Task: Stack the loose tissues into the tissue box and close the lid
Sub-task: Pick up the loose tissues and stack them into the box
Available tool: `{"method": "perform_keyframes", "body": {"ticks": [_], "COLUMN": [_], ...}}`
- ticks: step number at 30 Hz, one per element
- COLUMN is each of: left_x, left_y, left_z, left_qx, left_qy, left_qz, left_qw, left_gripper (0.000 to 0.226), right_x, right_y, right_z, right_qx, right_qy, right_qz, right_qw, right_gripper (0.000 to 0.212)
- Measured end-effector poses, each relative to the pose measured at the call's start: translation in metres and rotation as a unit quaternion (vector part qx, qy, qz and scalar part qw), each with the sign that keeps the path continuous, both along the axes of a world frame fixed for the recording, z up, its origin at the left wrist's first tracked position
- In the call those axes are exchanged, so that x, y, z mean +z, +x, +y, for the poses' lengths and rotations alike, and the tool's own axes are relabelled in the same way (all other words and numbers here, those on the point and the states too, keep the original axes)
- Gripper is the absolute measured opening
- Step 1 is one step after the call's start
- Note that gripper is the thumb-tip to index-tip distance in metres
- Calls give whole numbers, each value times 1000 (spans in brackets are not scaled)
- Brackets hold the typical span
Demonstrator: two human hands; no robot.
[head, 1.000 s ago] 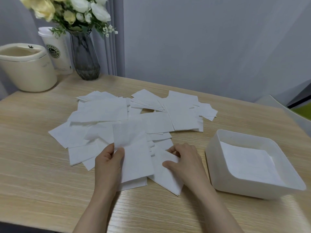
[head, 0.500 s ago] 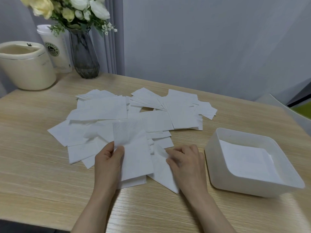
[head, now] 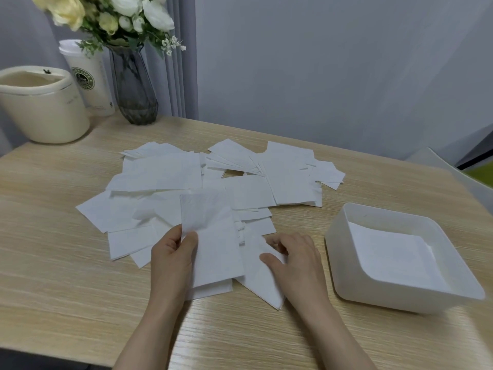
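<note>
A: Where's the left hand [head: 173, 259]?

B: Near edge of the pile, forearm coming up from the bottom of the view. Palm faces inward, thumb on top of a long tissue [head: 213, 244] and fingers under it — pinched on its left edge, approx. halfway along. The far half of that sheet lifts off the pile & looks thin enough to see light through.

A: And the right hand [head: 296, 259]?

B: Back of the hand up, knuckles bent, fingers curled down onto a tilted tissue [head: 262, 279] whose corner points toward the table's near edge. Thumb lies flat on that sheet, fingertips tucked at its upper edge. Closed on the paper or just pressing it? Can't tell — the fingertips are hidden.

A: The rest of the loose tissues [head: 186, 182]?

B: Spread in an overlapping heap across the middle of the wooden table [head: 53, 276], beyond both hands.

A: Tissue box [head: 373, 284]?

B: White, rounded corners, right of the right hand, close but not touching. Open on top, with flat tissues [head: 394, 255] already lying inside.

A: Anything else?

B: Far left corner: cream container [head: 42, 108], lidded paper cup [head: 90, 81] behind it, dark glass vase [head: 136, 89] w/ white & yellow flowers [head: 112, 14].
</note>
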State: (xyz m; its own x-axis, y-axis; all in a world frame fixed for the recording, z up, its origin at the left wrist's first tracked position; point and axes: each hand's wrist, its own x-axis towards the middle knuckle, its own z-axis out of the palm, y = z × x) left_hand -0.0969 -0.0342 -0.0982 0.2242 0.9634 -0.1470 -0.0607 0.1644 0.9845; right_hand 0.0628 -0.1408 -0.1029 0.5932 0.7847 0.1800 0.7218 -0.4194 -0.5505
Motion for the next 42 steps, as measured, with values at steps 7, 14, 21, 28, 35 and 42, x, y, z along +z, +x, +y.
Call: {"method": "perform_keyframes", "body": {"ticks": [7, 14, 21, 28, 35, 42], "left_x": [-1, -4, -5, -7, -5, 0], "left_y": [-2, -1, -1, 0, 7, 7], "left_z": [0, 2, 2, 3, -1, -4], "left_qx": [-2, -3, -12, -43, -128, -129], "left_qy": [-2, 0, 15, 19, -23, -53], "left_qz": [-2, 0, 10, 1, -55, -81], "left_qw": [1000, 1000, 1000, 999, 990, 987], "left_gripper": [31, 31, 29, 27, 24, 21], "right_x": [1, 9, 31, 40, 37, 34], "right_y": [-9, -10, -19, -25, -37, -48], "right_z": [-4, -15, -12, -9, 3, 10], "right_qx": [-30, -131, -163, -116, -24, -34], "right_qy": [26, 84, 201, 280, 242, 192], "right_qz": [-65, -14, 298, 446, 567, 524], "right_qw": [997, 988, 919, 842, 787, 829], "right_gripper": [16, 9, 6, 17, 17, 10]}}
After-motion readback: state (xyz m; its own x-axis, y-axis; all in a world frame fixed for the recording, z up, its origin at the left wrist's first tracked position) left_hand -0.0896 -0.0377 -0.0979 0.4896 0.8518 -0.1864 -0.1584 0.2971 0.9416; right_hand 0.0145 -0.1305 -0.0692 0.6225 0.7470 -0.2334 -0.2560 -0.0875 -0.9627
